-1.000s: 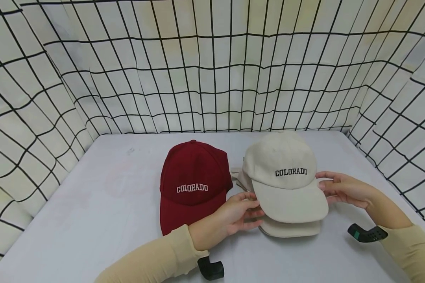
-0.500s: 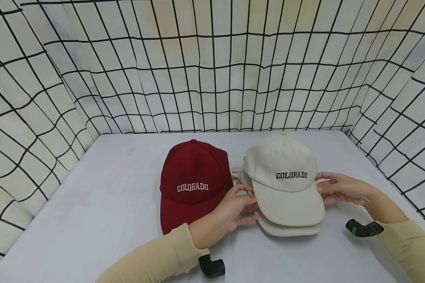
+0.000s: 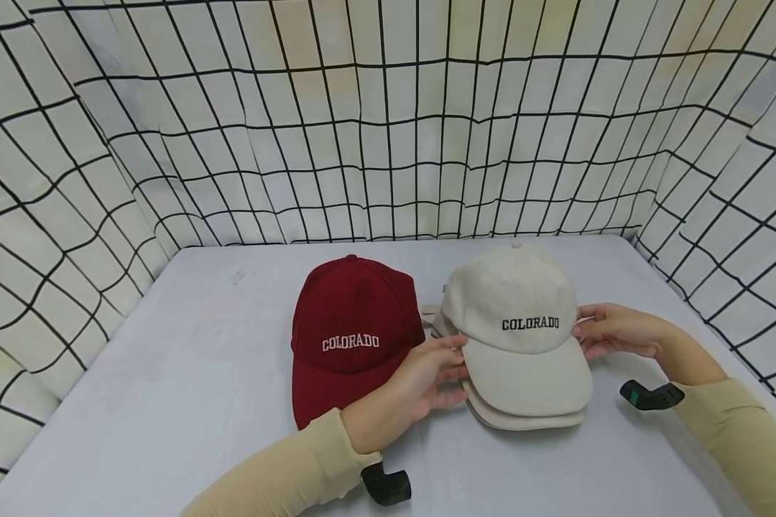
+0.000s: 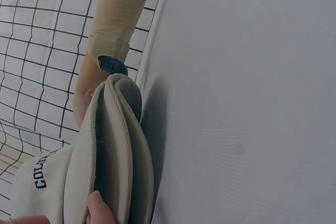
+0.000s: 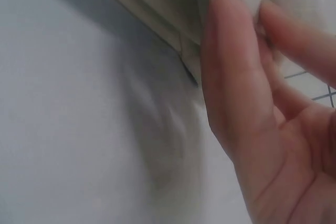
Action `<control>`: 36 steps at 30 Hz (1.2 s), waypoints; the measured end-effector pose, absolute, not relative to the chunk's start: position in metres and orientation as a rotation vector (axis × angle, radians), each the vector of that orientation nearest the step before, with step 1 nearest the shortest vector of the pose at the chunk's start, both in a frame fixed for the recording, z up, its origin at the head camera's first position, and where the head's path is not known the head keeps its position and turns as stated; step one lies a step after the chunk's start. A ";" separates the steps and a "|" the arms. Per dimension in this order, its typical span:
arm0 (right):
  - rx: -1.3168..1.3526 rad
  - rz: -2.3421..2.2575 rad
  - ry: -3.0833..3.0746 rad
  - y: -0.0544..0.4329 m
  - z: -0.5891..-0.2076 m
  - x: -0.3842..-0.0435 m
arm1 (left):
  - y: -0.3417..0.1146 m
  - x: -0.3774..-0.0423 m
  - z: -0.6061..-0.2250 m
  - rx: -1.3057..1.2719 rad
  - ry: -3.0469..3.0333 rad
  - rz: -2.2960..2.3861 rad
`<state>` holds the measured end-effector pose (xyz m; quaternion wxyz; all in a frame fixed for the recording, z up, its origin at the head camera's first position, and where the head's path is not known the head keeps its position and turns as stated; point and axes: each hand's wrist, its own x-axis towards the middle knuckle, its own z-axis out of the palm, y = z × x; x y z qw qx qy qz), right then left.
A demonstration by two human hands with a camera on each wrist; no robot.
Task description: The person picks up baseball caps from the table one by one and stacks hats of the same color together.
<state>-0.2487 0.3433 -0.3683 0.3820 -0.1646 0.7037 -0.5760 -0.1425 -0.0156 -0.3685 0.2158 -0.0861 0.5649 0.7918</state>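
Observation:
A cream baseball cap lettered COLORADO sits on top of a stack. Below its brim, the left wrist view shows two more cream brims layered closely. My left hand pinches the top cap at the left side of its brim, one fingertip between the top brim and the one under it. At the opposite side, my right hand holds the cap's edge between thumb and fingers, also seen close up in the right wrist view. Left of the stack, a dark red COLORADO cap stands partly behind my left forearm.
The caps rest on a white-covered table. A white wall with a black grid encloses the back and sides. A black wrist device hangs beside each sleeve cuff.
The top cap has settled lower and shifted slightly left over the brims beneath. My right hand has moved a little up and left; my left hand has shifted slightly left along the brim.

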 end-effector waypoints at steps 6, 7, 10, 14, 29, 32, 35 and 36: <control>-0.380 -1.461 1.763 0.343 -0.372 -0.250 | -0.018 -0.142 -0.369 -0.224 1.570 2.151; -0.374 -1.457 1.766 0.343 -0.372 -0.250 | -0.018 -0.142 -0.369 -0.221 1.571 2.145; -0.363 -1.439 1.782 0.342 -0.373 -0.249 | -0.020 -0.141 -0.370 -0.217 1.581 2.117; -0.356 -1.403 1.798 0.341 -0.375 -0.248 | -0.021 -0.139 -0.372 -0.222 1.596 2.087; -0.331 -1.364 1.837 0.338 -0.379 -0.241 | -0.025 -0.135 -0.374 -0.187 1.596 2.045; -0.323 -1.339 1.870 0.336 -0.378 -0.240 | -0.026 -0.135 -0.374 -0.179 1.588 2.041; -0.324 -1.295 1.925 0.335 -0.374 -0.239 | -0.027 -0.136 -0.373 -0.166 1.574 2.037; -0.323 -1.278 1.948 0.335 -0.373 -0.239 | -0.028 -0.136 -0.372 -0.157 1.568 2.033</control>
